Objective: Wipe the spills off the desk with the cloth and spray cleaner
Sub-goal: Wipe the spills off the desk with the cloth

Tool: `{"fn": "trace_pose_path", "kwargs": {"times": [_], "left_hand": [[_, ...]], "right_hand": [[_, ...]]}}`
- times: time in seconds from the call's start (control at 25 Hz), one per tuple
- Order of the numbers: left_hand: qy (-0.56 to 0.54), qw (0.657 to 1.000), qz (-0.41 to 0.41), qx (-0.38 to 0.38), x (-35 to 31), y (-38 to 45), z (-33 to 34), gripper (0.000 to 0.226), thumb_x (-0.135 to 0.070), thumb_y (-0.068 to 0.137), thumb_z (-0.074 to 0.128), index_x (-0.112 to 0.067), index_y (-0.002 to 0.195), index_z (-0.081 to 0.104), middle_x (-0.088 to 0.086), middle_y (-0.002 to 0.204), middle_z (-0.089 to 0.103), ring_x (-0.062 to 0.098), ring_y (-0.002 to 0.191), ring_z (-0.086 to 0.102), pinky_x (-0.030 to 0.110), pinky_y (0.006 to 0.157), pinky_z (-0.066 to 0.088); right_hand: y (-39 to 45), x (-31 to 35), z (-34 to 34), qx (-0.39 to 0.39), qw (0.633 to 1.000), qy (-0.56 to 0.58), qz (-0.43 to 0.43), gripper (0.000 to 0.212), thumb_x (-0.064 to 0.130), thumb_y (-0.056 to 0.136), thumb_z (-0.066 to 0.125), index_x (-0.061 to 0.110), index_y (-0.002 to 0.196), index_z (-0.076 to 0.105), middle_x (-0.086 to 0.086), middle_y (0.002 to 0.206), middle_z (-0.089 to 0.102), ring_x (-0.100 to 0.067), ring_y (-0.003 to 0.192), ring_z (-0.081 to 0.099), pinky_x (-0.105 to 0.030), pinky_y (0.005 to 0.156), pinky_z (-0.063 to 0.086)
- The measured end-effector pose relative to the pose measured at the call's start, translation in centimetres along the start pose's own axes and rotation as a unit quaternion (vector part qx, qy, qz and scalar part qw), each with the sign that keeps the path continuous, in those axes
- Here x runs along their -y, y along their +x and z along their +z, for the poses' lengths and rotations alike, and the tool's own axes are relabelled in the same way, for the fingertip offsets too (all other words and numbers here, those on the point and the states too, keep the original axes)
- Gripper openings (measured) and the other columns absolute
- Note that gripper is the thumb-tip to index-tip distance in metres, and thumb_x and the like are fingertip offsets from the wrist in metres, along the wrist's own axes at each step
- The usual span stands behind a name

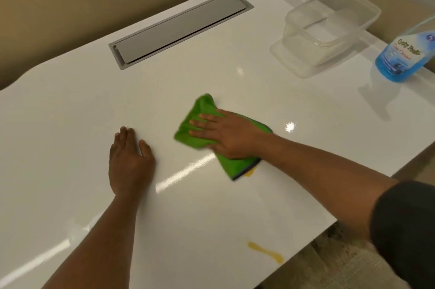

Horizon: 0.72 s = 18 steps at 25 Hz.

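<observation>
One broad white desk [70,123] fills most of the view, glossy and reflecting light, with a long grey cable-tray lid [179,29] set into its far side. Toward the far right corner stands a clear plastic container [329,29] resting on its lid, and just beside it, at the frame's right edge, the spray cleaner [402,55], a bottle of blue liquid. Near the desk's middle, the right hand [226,133] lies flat with fingers spread, pressing the green cloth [195,128] against the surface without gripping it. The left hand [129,159] rests open, palm down, on bare desk to the cloth's left. A yellow spill [266,252] streaks the near edge; another yellow patch [250,172] peeks out under the cloth's near corner.
</observation>
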<state>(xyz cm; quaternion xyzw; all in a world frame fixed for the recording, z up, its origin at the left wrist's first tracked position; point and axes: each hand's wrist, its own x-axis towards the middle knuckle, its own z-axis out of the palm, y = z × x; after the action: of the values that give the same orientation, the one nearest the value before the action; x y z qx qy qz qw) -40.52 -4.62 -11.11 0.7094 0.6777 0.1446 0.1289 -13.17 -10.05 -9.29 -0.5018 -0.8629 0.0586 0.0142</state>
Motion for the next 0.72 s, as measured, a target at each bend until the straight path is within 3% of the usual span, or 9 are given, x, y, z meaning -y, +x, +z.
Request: {"fn": "trace_pose_path", "kwargs": {"times": [0.08, 0.24, 0.36, 0.44, 0.6, 0.68, 0.72], "left_hand": [[-0.005, 1.000, 0.005, 0.005, 0.1, -0.1, -0.1, 0.053, -0.031, 0.100, 0.029, -0.016, 0.151, 0.031, -0.001, 0.162, 0.024, 0.019, 0.149, 0.017, 0.038, 0.120, 0.019], [-0.045, 0.999, 0.015, -0.014, 0.0, -0.5, -0.4, 0.050, -0.028, 0.101, 0.030, -0.012, 0.148, 0.038, 0.003, 0.159, 0.032, 0.020, 0.147, 0.025, 0.038, 0.120, 0.021], [-0.166, 0.983, -0.019, -0.070, -0.1, -1.2, -1.2, 0.044, -0.033, 0.100, 0.037, -0.016, 0.139, 0.053, 0.001, 0.146, 0.052, 0.018, 0.136, 0.046, 0.022, 0.111, 0.029], [-0.211, 0.972, -0.028, -0.097, -0.1, -1.5, -1.8, 0.041, -0.031, 0.100, 0.042, -0.015, 0.133, 0.059, 0.003, 0.135, 0.062, 0.020, 0.126, 0.056, 0.019, 0.105, 0.034], [-0.170, 0.985, 0.016, -0.025, 0.1, -3.7, -2.8, 0.041, -0.029, 0.098, 0.047, -0.016, 0.135, 0.057, 0.005, 0.134, 0.063, 0.024, 0.124, 0.057, 0.031, 0.106, 0.039], [-0.118, 0.991, 0.069, 0.013, 0.7, -6.4, -2.7, 0.044, -0.029, 0.098, 0.048, -0.015, 0.140, 0.052, 0.003, 0.143, 0.054, 0.023, 0.133, 0.049, 0.035, 0.109, 0.035], [-0.097, 0.991, 0.094, 0.023, 1.3, -7.7, -2.7, 0.046, -0.029, 0.098, 0.048, -0.015, 0.142, 0.050, 0.003, 0.148, 0.050, 0.022, 0.137, 0.043, 0.036, 0.111, 0.033]], "right_hand": [[-4.8, -1.9, 0.1, -0.026, 0.999, 0.015, 0.023, 0.049, 0.030, 0.099, 0.047, 0.022, 0.146, 0.039, 0.001, 0.154, 0.035, -0.022, 0.144, 0.028, -0.039, 0.118, 0.018], [-9.2, -6.9, -0.2, -0.048, 0.951, 0.032, 0.305, 0.051, 0.034, 0.102, 0.036, 0.031, 0.151, 0.023, 0.005, 0.160, 0.021, -0.020, 0.147, 0.019, -0.044, 0.116, 0.015], [-6.1, -4.3, -0.2, -0.050, 0.920, 0.021, 0.389, 0.053, 0.041, 0.101, 0.028, 0.032, 0.152, 0.015, 0.005, 0.162, 0.012, -0.021, 0.148, 0.013, -0.048, 0.118, 0.013], [-4.1, -0.2, 0.1, -0.041, 0.932, 0.010, 0.359, 0.055, 0.041, 0.101, 0.030, 0.029, 0.153, 0.017, 0.001, 0.162, 0.014, -0.025, 0.148, 0.015, -0.047, 0.118, 0.013], [-7.7, 10.2, 2.2, -0.013, 0.993, -0.008, 0.119, 0.054, 0.038, 0.098, 0.035, 0.026, 0.150, 0.029, 0.000, 0.158, 0.028, -0.026, 0.145, 0.025, -0.044, 0.117, 0.017], [-12.2, 9.5, 1.9, -0.007, 0.999, 0.017, 0.050, 0.053, 0.031, 0.096, 0.040, 0.027, 0.148, 0.034, 0.003, 0.156, 0.031, -0.021, 0.145, 0.026, -0.039, 0.118, 0.015], [-14.0, 7.6, 1.6, -0.017, 0.996, 0.022, 0.080, 0.053, 0.027, 0.095, 0.043, 0.027, 0.147, 0.035, 0.001, 0.155, 0.034, -0.021, 0.144, 0.029, -0.036, 0.117, 0.014]]}}
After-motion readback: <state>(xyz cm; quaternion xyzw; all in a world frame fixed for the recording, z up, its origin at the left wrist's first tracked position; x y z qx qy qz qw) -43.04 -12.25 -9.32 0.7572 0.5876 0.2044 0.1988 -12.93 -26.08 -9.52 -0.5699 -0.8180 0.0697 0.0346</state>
